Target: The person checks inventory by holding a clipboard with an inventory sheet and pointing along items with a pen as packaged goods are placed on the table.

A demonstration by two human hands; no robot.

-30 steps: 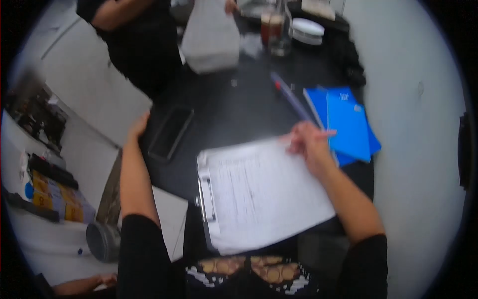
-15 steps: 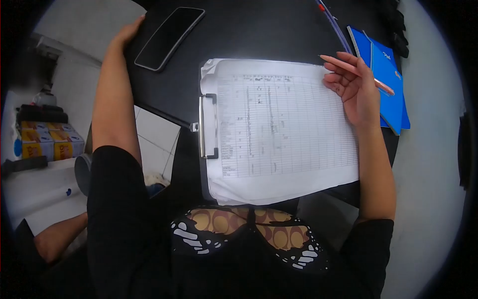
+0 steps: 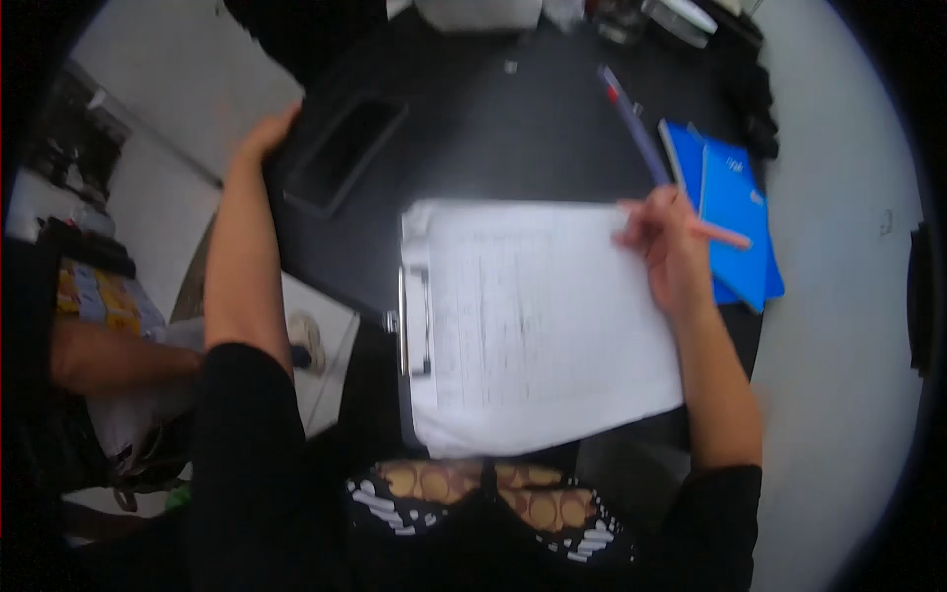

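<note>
My right hand holds a pinkish pencil and rests near the upper right corner of the printed sheets. Those sheets lie on a clipboard whose metal clip is at the left. At the black table's left edge is my left hand, partly blurred; whether its fingers are apart or closed is unclear. Beside it a dark phone lies on the table. Blue notebooks lie just right of my right hand.
A long purplish item with a red spot lies beyond my right hand. White dishes and glassware stand at the back. Another person's arm is at the left, and a dark-clothed person is at the top.
The view has tilted up since half a second ago, so the table's far side shows again. Another person's arm at the left has come further into view. My right hand still holds the pencil.
</note>
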